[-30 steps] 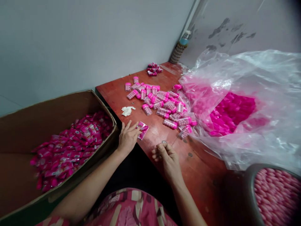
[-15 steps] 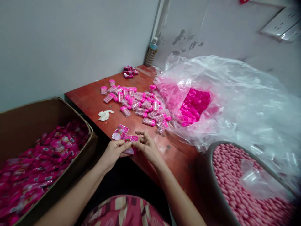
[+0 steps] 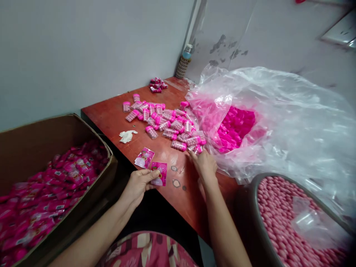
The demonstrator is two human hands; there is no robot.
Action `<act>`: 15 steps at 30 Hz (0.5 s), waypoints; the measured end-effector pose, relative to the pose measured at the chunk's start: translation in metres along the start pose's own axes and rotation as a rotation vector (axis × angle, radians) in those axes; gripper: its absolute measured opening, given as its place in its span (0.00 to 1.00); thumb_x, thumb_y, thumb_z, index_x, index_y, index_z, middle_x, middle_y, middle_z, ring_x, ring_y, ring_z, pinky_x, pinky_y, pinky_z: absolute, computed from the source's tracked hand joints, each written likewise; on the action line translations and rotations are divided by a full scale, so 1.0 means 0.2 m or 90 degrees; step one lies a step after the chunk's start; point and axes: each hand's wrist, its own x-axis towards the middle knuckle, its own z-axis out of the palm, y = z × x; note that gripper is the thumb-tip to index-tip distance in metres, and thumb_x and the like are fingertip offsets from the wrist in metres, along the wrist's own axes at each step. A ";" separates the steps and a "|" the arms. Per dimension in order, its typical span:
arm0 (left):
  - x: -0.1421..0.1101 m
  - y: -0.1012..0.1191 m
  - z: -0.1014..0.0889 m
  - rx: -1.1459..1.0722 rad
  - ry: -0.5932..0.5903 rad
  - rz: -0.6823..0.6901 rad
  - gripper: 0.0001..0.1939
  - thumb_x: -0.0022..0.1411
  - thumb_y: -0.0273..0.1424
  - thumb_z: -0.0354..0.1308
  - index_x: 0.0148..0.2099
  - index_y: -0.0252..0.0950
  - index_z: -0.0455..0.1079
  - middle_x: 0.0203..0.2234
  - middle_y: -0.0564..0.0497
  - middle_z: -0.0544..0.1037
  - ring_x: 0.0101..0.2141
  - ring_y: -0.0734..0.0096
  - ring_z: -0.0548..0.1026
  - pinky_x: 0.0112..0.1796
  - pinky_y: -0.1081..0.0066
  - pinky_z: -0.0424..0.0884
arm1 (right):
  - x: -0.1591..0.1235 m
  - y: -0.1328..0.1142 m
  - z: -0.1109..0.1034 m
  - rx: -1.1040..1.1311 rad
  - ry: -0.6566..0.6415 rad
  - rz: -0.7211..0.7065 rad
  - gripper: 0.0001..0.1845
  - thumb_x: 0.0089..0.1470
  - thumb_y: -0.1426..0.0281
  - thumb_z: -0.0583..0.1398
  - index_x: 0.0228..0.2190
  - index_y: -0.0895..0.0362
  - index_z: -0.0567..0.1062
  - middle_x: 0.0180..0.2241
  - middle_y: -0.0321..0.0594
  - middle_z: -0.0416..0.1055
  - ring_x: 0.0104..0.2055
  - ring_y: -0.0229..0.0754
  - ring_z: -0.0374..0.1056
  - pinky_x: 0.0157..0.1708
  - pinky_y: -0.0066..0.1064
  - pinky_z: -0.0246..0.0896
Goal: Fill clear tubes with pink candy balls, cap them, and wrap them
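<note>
My left hand (image 3: 140, 184) pinches a flat pink printed sachet (image 3: 160, 174) between thumb and fingers, just over the table's near edge. Beside it, a small stack of similar sachets (image 3: 144, 157) lies on the table. My right hand (image 3: 205, 165) reaches to the near end of a pile of small clear bottles (image 3: 169, 124) with pink caps and pale pink balls inside. Its index finger is stretched out against a bottle (image 3: 198, 149) there; the other fingers are partly hidden, and no firm grip shows.
A cardboard box (image 3: 109, 148) of filled pink packets stands at left. At right are a clear plastic bag (image 3: 278, 111) holding bright pink pieces and a dark tub (image 3: 253, 196) of pink balls. White scrap (image 3: 127, 136), a few packets (image 3: 158, 85) and a bottle in a woven holder (image 3: 183, 65) sit on the red-brown table (image 3: 107, 113).
My right hand has left the sachet and moved right and forward to the bottles. My left hand keeps the sachet, now more fully visible. The view has shifted slightly left.
</note>
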 end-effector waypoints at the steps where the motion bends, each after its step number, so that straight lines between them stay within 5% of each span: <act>1: 0.00 0.01 0.00 -0.024 0.004 -0.014 0.11 0.42 0.31 0.67 0.24 0.27 0.73 0.18 0.49 0.75 0.19 0.75 0.72 0.23 0.76 0.71 | 0.01 0.02 0.01 0.004 -0.008 -0.006 0.33 0.49 0.48 0.52 0.40 0.65 0.71 0.39 0.62 0.71 0.42 0.62 0.68 0.36 0.44 0.60; 7: 0.02 0.01 0.05 -0.178 0.022 -0.083 0.05 0.47 0.25 0.64 0.26 0.29 0.70 0.18 0.51 0.73 0.18 0.76 0.71 0.19 0.76 0.71 | -0.05 0.17 0.05 0.147 -0.039 -0.076 0.26 0.44 0.48 0.56 0.30 0.60 0.70 0.28 0.49 0.72 0.33 0.54 0.69 0.30 0.38 0.60; 12: 0.06 0.00 0.07 -0.305 0.071 -0.070 0.04 0.50 0.25 0.62 0.29 0.30 0.70 0.20 0.51 0.74 0.21 0.74 0.73 0.23 0.73 0.73 | -0.41 0.13 0.05 0.637 -0.219 -0.105 0.19 0.52 0.51 0.52 0.29 0.56 0.64 0.19 0.33 0.66 0.15 0.34 0.59 0.14 0.24 0.52; 15: 0.07 -0.01 0.10 -0.379 0.085 -0.045 0.05 0.50 0.24 0.63 0.29 0.30 0.68 0.21 0.51 0.75 0.22 0.72 0.74 0.25 0.71 0.75 | -0.64 0.05 0.09 0.703 -0.344 -0.110 0.18 0.55 0.53 0.49 0.30 0.55 0.62 0.18 0.30 0.65 0.13 0.31 0.57 0.11 0.21 0.49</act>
